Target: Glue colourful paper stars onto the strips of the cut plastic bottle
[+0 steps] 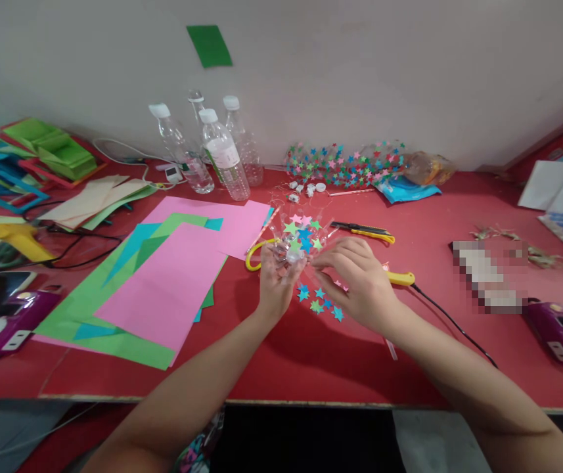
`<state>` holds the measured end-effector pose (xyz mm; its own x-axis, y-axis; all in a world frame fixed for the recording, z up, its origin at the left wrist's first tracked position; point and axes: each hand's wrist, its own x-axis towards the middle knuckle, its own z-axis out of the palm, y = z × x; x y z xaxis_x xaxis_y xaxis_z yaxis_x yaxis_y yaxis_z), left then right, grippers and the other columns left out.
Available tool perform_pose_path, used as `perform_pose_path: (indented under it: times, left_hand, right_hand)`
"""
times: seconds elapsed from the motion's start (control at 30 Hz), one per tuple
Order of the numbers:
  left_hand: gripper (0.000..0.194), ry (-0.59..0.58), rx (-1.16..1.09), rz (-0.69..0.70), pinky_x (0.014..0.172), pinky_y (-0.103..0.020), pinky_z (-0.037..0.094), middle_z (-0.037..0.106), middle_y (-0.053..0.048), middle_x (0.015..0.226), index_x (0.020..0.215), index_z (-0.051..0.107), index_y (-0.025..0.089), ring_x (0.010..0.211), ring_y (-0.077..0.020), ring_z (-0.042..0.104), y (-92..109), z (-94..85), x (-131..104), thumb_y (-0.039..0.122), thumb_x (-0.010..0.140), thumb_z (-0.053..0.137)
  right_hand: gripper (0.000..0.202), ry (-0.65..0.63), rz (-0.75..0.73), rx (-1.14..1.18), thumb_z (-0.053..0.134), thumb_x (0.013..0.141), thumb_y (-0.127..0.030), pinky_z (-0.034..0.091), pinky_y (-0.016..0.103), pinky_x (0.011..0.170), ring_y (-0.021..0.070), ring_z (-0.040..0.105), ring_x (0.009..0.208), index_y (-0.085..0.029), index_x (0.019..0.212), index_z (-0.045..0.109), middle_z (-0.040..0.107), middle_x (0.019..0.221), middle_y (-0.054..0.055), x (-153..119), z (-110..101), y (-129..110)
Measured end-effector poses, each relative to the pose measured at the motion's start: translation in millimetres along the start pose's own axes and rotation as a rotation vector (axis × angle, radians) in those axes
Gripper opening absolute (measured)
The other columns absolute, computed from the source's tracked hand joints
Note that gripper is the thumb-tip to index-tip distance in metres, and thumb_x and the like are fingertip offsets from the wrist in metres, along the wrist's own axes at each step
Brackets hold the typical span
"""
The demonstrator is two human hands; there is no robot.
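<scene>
My left hand [276, 279] is closed around a clear plastic bottle piece [305, 240] covered with green, blue and pink paper stars. Its clear edges flare outward, and a whitish round part shows near my fingertips. My right hand [355, 279] reaches in from the right with its fingers pinched together at the near edge of the piece; what lies between those fingertips is too small to make out. Several loose paper stars [320, 301] lie on the red table below the hands. A yellow-handled tool with a black cord [400, 278] rests beside my right hand.
A box cutter [364, 231] lies behind my right hand. Coloured paper sheets [163, 289] spread to the left. Plastic bottles [226, 157] stand by the wall, near star-covered clear plastic [345, 164]. A yellow glue gun [20, 240] and purple power strips [560, 335] occupy the sides.
</scene>
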<state>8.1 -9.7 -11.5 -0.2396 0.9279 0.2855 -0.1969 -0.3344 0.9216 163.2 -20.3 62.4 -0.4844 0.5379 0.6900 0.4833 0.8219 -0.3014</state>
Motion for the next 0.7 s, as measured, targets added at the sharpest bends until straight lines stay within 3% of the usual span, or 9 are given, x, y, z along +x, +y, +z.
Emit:
perform_pose_path:
  times: [0.4, 0.7]
  left_hand:
    - [0.038, -0.002, 0.000, -0.019, 0.070, -0.027, 0.054, 0.060, 0.004, 0.080, 0.092, 0.043, 0.023, 0.065, -0.0091, 0.061, -0.7, 0.4, 1.1, 0.028, 0.072, 0.074]
    - [0.037, -0.015, -0.002, -0.002, 0.070, -0.026, 0.054, 0.057, 0.003, 0.083, 0.093, 0.043, 0.023, 0.068, -0.0093, 0.061, -1.8, 0.6, 0.5, 0.032, 0.075, 0.074]
  right_hand:
    - [0.015, -0.056, -0.010, 0.024, 0.051, 0.091, -0.012, 0.047, 0.039, 0.089, 0.0185, 0.058, 0.086, -0.018, 0.101, 0.061, 0.069, 0.088, 0.004, -1.6, 1.7, 2.7]
    - [0.010, -0.002, -0.031, -0.032, 0.055, 0.091, -0.015, 0.044, 0.038, 0.088, 0.0173, 0.057, 0.082, -0.021, 0.092, 0.063, 0.069, 0.086, 0.002, 1.2, -2.2, 0.1]
